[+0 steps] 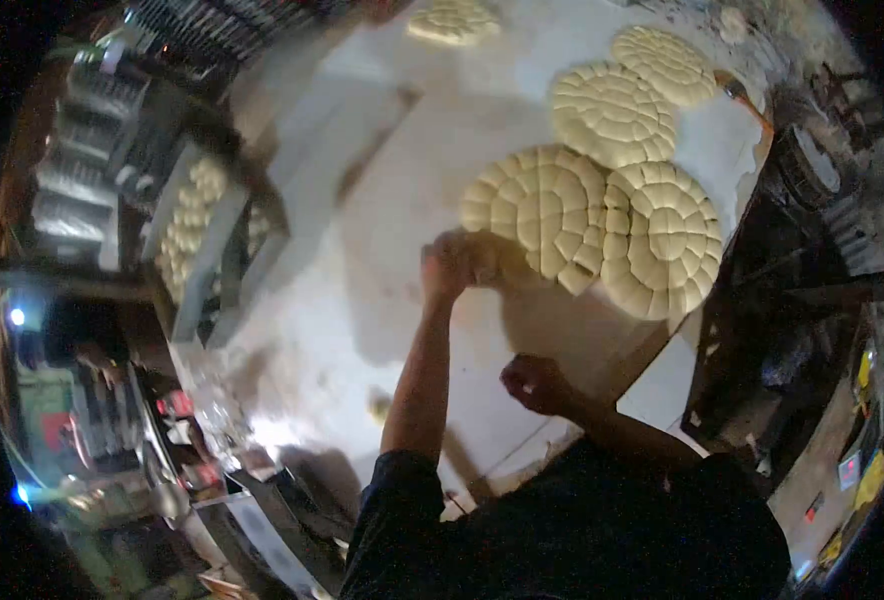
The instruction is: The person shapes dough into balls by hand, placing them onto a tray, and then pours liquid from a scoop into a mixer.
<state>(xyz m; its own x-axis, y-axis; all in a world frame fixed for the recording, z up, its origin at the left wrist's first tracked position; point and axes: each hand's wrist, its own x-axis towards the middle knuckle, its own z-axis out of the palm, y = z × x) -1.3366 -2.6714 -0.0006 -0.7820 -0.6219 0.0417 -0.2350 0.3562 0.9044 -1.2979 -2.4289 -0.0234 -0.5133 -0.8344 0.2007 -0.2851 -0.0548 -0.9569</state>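
Observation:
My left hand [452,262] reaches over the pale worktop, at the near left edge of a large round of cut dough [537,205]. Its fingers are dark and blurred, so their pose and anything in them cannot be made out. Closer to my body, my right hand [534,385] is curled above the table, thumb and fingers together; what they hold, if anything, is too small to name. A second scored round [667,235] touches the first on the right. Two more, a middle one [612,112] and a farther one [662,65], lie behind them.
Another dough round [454,20] lies at the table's far edge. On the left stands a tray of dough balls [192,220] beside stacked metal trays [82,170]. A small dough piece [379,405] is left of my left forearm. A round container [812,165] stands at the right.

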